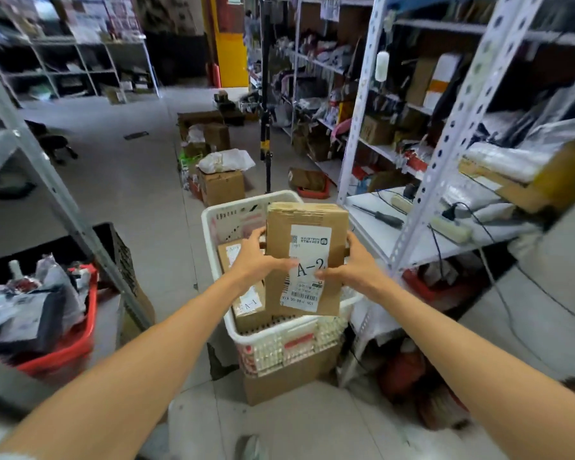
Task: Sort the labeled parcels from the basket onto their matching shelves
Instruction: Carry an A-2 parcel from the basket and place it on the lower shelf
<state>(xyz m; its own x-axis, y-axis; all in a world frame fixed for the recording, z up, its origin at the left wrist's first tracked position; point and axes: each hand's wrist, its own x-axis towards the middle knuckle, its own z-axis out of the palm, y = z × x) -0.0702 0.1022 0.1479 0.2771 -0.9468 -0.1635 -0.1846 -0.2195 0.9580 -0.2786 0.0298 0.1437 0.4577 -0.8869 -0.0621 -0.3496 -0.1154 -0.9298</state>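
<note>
A person is holding a cardboard parcel marked "A-2" (pixel 307 240) in both hands above a white plastic basket (pixel 213 224) in a stockroom aisle. The left hand (pixel 256 260) is gripping the parcel's left edge, with its thumb curling onto the label. The right hand (pixel 352 263) is clasping the right edge, its thumb pressing the label's lower corner. The parcel is hanging over the basket with its label facing the camera. A second parcel marked "A-1" (pixel 248 305) is lying inside the basket at seven o'clock from the lifted one. The basket is sitting on a brown carton (pixel 289 380). A white metal shelf (pixel 375 240) carrying a screwdriver (pixel 379 216) is standing at three o'clock of the basket. A red bin (pixel 77 346) of bagged goods is sitting at nine o'clock, and floor cartons (pixel 223 187) are standing at twelve.
</note>
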